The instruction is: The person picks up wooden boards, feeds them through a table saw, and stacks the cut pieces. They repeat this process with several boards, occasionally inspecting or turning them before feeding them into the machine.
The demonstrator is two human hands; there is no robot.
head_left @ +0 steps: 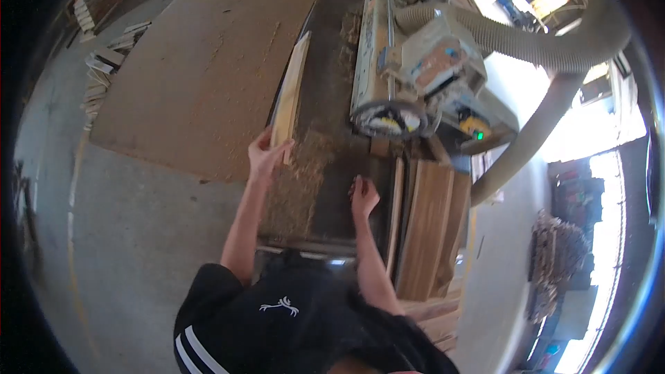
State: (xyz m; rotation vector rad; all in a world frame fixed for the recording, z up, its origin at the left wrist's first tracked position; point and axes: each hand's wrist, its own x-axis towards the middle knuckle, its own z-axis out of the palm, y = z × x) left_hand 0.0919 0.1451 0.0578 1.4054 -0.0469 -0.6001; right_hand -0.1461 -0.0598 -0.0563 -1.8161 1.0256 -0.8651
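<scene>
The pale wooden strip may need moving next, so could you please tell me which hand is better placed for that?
Probably the left hand: it holds the pale wooden strip near its closer end, while the right hand is apart from it, over the dark table.

White daylight glares through openings [609, 190] at right; the dark counter [336, 201] is dimmer, details soft; fisheye edges curve into black.

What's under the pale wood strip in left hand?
Brown board shows left of the strip, dark worktop right; what's directly beneath is hidden by it and the left hand.
</scene>
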